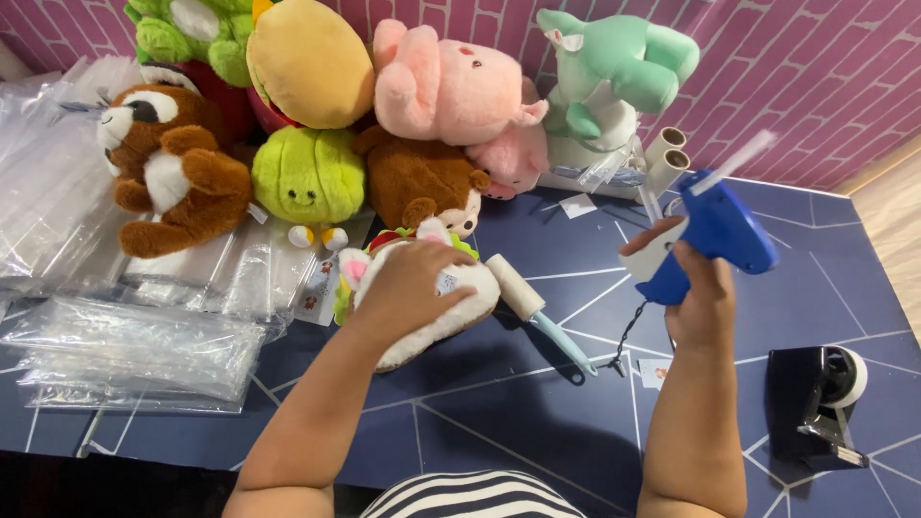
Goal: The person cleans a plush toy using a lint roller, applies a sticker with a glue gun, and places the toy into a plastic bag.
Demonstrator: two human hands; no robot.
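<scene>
Hands on plush, tagging gun
</scene>
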